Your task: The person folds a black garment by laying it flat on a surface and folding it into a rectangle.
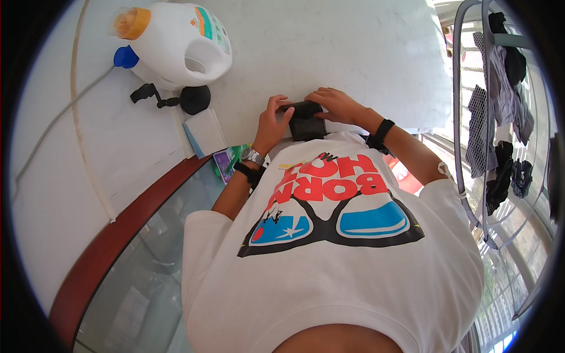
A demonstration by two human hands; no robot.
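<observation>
A dark, shiny black case or wallet (307, 122) sits between both hands at the edge of the white tabletop, close to the front of the shirt. My left hand (273, 125) grips its left side, thumb lying along the near face. At its upper right corner, my right hand (337, 106) has its fingers curled over the top, with the thumb against the side. A watch and a black strap circle the left wrist; another black strap is on the right forearm. The fingertips behind the case are partly hidden.
A large white detergent jug (176, 44) with an orange cap lies at upper left, a blue cap (126, 57) beside it. Near them are a black jointed mount (194, 99), a white pad (206, 132) and a purple packet (223, 165). Clothes (503, 88) hang on a rack at right.
</observation>
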